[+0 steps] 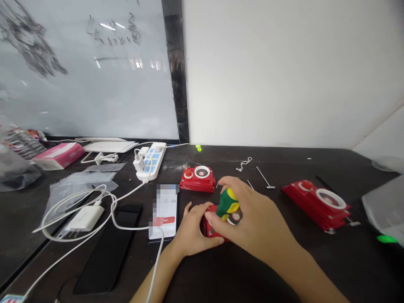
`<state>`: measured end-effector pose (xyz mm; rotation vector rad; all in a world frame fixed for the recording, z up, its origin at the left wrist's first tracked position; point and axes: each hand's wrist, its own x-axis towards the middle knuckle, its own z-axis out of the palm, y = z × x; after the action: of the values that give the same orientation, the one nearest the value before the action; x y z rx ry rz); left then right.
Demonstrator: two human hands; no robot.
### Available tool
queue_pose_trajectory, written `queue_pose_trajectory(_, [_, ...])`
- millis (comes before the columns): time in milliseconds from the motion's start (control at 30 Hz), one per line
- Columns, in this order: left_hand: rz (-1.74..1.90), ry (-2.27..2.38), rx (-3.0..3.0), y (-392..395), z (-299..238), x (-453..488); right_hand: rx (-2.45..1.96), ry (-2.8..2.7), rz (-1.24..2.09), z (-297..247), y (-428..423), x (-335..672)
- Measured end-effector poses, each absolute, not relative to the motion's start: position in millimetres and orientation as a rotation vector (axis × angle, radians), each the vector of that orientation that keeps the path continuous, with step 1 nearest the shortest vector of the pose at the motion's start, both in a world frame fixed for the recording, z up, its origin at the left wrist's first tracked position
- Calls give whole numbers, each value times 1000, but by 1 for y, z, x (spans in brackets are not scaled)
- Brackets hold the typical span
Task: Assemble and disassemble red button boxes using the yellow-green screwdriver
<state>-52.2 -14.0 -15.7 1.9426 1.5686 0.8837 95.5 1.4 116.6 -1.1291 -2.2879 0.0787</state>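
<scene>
The person's right hand [255, 219] has its fingers clenched round a chunky green-and-yellow screwdriver [229, 205], held nearly upright over a red box [211, 225] on the dark worktop [318, 265]. Can't see the tip from here, the hand's in the way. Left hand [191, 233] is clamped on that box, fingers wrapped round its side. Another red box [198, 179] sits just behind them, a third red box [315, 205] well off to the right, and a phone [166, 212] lies just beside the left hand.

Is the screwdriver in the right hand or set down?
In hand: the right hand wraps around the green and yellow screwdriver handle, above the red box.
</scene>
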Motion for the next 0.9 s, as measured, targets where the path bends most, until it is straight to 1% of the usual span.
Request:
queue_pose_trajectory(100, [899, 1524, 1956, -14, -15, -53, -1277, -2264, -193, 114, 7, 97])
queue_pose_trajectory(167, [900, 1524, 1956, -14, -15, -54, -1390, -2259, -261, 115, 11, 100])
queue_pose_trajectory(233, [894, 1532, 1958, -14, -16, -54, -1419, -2279, -176, 118, 13, 103])
queue_pose_trajectory(333, [892, 1541, 1953, -13, -16, -54, -1323, -2331, 16, 122, 12, 106])
queue_pose_trajectory(500, [885, 1540, 1946, -13, -18, -54, -1353, -2269, -94, 121, 10, 106])
queue_pose_trajectory(567, [881, 1544, 1950, -13, -19, -54, -1311, -2274, -26, 120, 11, 108])
queue_pose_trajectory(700, [882, 1545, 1969, -14, -20, -54, -1130, -2292, 233, 122, 11, 112])
queue_pose_trajectory(900, [879, 1546, 1967, -13, -18, -54, -1041, -2287, 356, 123, 7, 113])
